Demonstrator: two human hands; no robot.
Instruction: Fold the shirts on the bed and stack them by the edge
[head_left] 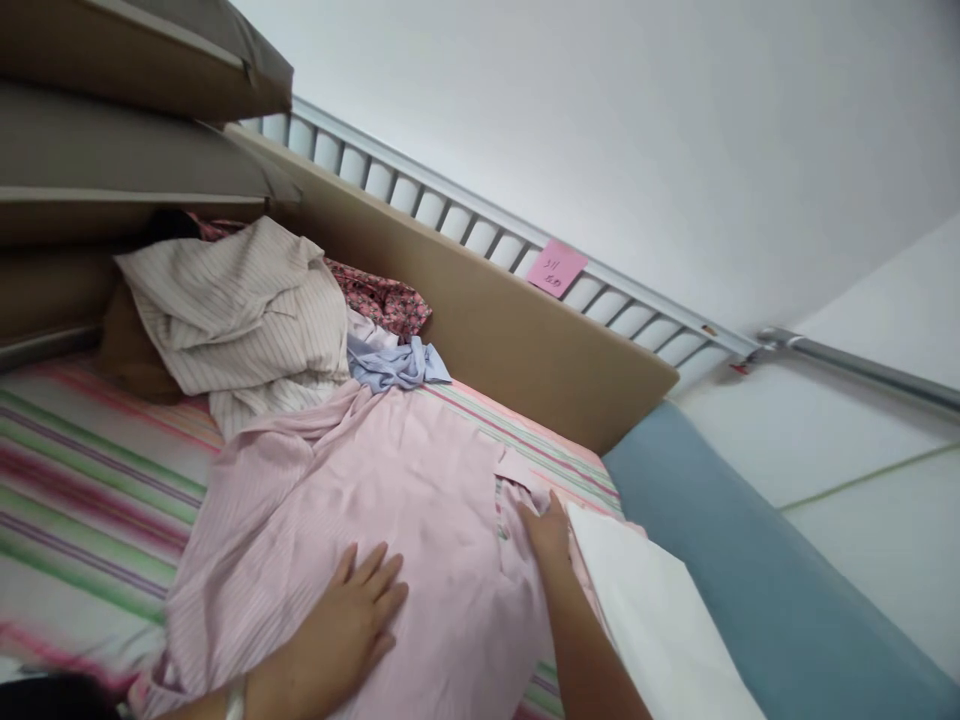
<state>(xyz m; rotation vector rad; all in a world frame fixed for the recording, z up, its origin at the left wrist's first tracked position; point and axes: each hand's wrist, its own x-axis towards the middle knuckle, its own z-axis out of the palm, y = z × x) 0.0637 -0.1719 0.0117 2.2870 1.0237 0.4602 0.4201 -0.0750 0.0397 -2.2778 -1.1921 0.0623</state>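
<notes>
A pale pink striped garment, apparently a shirt [420,500], is spread over the striped bedding, with a slit-like opening near its right end. My left hand [349,625] lies flat on its middle, fingers stretched out. At the right end, beside that opening, my right hand [549,530] has its thumb and fingers closed on the cloth edge; the fingertips are partly hidden. Just right of this hand lies a flat white sheet or board [652,600], with pink cloth showing along its edge.
A cream striped garment [255,310], a blue cloth [397,362] and a floral cloth [382,295] are heaped behind. Stacked grey-brown cushions [135,140] rise at left. A tan board [480,320] stands along the slatted metal rail [420,195], which bears a pink note [557,267].
</notes>
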